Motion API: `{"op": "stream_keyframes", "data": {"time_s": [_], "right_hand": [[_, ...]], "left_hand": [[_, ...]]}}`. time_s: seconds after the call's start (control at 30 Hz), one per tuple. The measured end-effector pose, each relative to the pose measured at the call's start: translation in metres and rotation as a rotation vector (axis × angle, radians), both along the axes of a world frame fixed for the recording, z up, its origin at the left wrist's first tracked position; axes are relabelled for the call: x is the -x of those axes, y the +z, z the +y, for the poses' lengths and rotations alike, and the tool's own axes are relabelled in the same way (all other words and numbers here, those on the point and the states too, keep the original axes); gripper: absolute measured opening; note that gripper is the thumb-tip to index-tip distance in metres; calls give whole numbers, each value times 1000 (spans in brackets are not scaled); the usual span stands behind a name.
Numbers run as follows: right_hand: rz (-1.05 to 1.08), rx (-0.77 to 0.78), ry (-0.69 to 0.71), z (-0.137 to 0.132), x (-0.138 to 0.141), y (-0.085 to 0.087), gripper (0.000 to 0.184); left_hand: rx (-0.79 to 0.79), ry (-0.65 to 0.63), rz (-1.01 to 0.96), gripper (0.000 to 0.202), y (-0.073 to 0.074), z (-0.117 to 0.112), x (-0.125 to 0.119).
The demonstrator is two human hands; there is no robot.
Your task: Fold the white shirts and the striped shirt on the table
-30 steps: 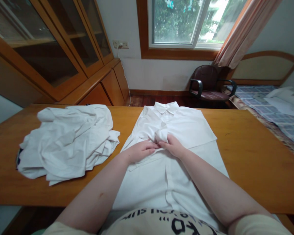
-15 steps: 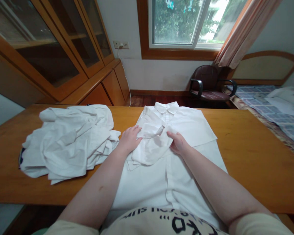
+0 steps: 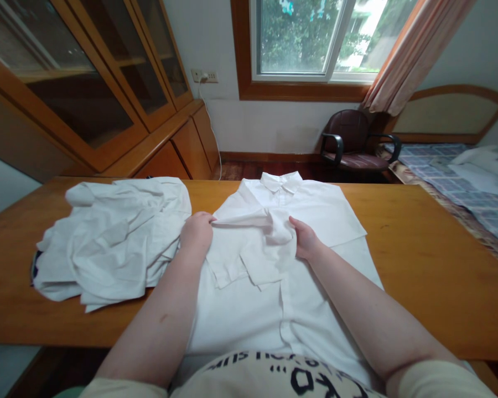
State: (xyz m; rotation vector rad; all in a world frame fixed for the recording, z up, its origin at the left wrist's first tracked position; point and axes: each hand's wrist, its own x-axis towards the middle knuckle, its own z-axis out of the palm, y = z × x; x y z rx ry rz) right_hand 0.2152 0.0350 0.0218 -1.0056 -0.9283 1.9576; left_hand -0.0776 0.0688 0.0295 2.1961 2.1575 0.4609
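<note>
A white shirt (image 3: 311, 213) lies flat on the wooden table (image 3: 419, 260), collar away from me, buttons up. My left hand (image 3: 196, 233) pinches the left sleeve's upper edge at the shirt's left side, fingers closed on the cloth. My right hand (image 3: 304, 237) presses on the sleeve fabric near the button placket, fingers curled on it. The sleeve (image 3: 249, 246) lies folded across the shirt's front between both hands.
A crumpled pile of white clothes (image 3: 112, 237) lies on the table's left, touching my left hand. Behind the table stand a wooden glass-door cabinet (image 3: 91, 94), a dark armchair (image 3: 352, 143) under the window, and a bed (image 3: 460, 177) at right.
My left hand moved left from the shirt's middle to its left side, pulling the sleeve out. The bunched sleeve now lies spread across the front. My right hand shifted slightly right.
</note>
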Motion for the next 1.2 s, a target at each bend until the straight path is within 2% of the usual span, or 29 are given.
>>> {"op": "stream_keyframes", "data": {"time_s": [0.1, 0.17, 0.27, 0.33, 0.4, 0.47, 0.6, 0.77, 0.9, 1.0, 1.13, 1.2], "right_hand": [[32, -70, -24, -3, 5, -2, 50], [31, -79, -77, -4, 7, -5, 51], [15, -28, -119, -6, 10, -9, 44], [10, -11, -129, -6, 10, -9, 39], [-10, -3, -146, -6, 10, -8, 35], [-17, 15, -149, -6, 7, -5, 33], [-2, 111, -30, -7, -2, 11, 31], [-260, 72, 26, -11, -33, 34, 32], [-279, 3, 41, -16, -69, 24, 48], [-226, -48, -22, -19, -89, 11, 52], [-262, -105, -155, -18, -96, 5, 45], [-271, -110, -160, -17, -95, 5, 46]], "left_hand": [[96, 47, 52, 38, -2, 2, 3], [43, 10, 40, 40, -3, 2, -2], [-39, -167, -43, 44, -6, -1, -16], [30, -287, -54, 46, -10, -3, -25], [135, -330, -9, 49, -16, -4, -30], [190, -299, 36, 51, -21, -3, -33], [181, -222, 76, 55, -26, 2, -33], [154, -190, 101, 56, -30, 3, -36], [159, -177, 98, 56, -31, 2, -36], [173, -160, 92, 59, -20, 10, -39], [280, -15, 95, 54, 4, 36, -54], [290, 88, 96, 51, 8, 48, -64]]}}
